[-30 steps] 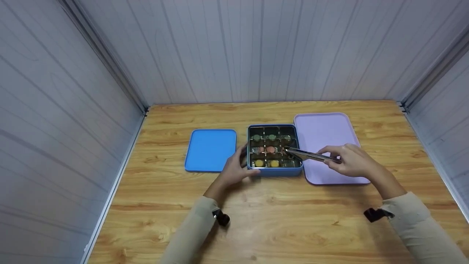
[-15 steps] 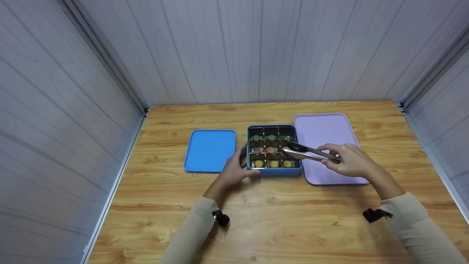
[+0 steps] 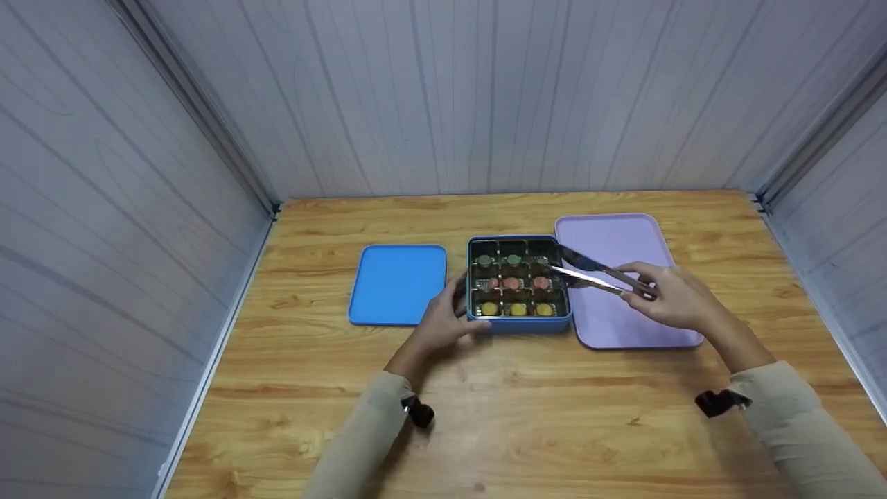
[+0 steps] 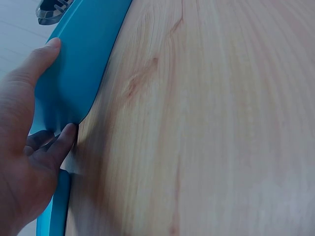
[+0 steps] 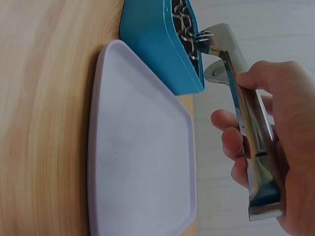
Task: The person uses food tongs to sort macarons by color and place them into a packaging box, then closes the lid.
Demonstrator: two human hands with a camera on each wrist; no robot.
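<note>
Tongs reach leftward from your right hand into the tin's far-right corner.

Your right hand (image 3: 675, 301) grips the tongs (image 3: 599, 275), long axis pointing left and slightly away, tips spread over the tin (image 3: 520, 324). Your left hand (image 3: 443, 322) curls round the tin's near-left corner. The tin sits between the blue lid (image 3: 398, 283) and the lilac tray (image 3: 624, 242).
</note>
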